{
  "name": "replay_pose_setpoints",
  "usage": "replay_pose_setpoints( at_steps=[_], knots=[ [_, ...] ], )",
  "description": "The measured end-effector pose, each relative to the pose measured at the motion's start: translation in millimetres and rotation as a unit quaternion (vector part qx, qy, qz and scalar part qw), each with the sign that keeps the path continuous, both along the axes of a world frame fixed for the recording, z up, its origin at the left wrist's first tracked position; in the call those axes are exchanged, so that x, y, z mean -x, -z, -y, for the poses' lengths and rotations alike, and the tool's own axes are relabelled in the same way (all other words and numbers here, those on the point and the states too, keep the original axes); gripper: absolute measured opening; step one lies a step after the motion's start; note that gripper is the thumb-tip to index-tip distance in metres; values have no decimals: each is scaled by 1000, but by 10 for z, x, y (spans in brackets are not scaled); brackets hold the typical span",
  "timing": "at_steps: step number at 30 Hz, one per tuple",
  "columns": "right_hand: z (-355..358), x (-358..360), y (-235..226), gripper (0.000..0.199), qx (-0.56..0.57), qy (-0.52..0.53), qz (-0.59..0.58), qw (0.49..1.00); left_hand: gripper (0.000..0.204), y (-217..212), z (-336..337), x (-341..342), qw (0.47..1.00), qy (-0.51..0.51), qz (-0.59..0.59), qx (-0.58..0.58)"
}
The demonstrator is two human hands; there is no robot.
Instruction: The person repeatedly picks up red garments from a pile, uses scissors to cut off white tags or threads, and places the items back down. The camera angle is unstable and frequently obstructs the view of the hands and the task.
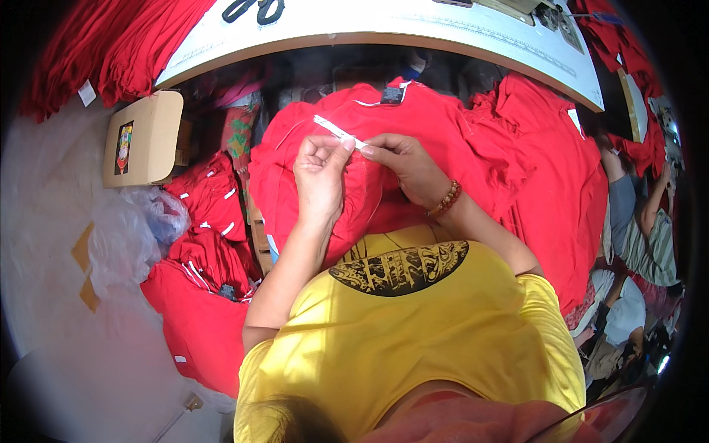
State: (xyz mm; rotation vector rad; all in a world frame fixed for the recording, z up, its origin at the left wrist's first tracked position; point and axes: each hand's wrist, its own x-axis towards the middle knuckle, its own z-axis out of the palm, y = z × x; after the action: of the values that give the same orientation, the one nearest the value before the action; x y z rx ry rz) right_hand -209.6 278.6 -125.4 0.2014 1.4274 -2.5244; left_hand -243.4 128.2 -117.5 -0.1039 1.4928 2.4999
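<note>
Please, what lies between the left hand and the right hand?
In the head view, a white strip bridges the left hand and the right hand, pinched by both, with red cloth beneath.

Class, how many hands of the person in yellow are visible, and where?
2: left hand and right hand, both pinching the white strip above red fabric; neither is hidden.

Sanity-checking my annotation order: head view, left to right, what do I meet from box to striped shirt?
Box → scissors → left hand → right hand → bracelet → striped shirt
</note>
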Motion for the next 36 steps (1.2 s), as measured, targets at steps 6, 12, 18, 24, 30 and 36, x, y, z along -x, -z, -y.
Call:
replay_pose_setpoints(
  at_steps=[6,12,18,24,30,36],
  knots=[
    [-173,73,7,21,72,-65,112,989,28,10,-56,80,999,6,-5,35],
    [-79,193,-36,26,-119,-52,-27,991,31,-4,-19,82,993,12,-61,97],
    [-108,240,-30,23,-123,-62,-41,990,28,-106,-27,130,986,24,-74,145],
    [-139,175,19,19,-60,-1,-30,998,18,-436,9,1207,857,-8,-308,412],
    [-39,79,-113,19,-53,38,-22,998,47,-513,184,2907,609,-40,-316,727],
    [-45,19,-33,21,-40,78,-7,996,48,-747,111,3115,500,36,-237,832]
  ],
)
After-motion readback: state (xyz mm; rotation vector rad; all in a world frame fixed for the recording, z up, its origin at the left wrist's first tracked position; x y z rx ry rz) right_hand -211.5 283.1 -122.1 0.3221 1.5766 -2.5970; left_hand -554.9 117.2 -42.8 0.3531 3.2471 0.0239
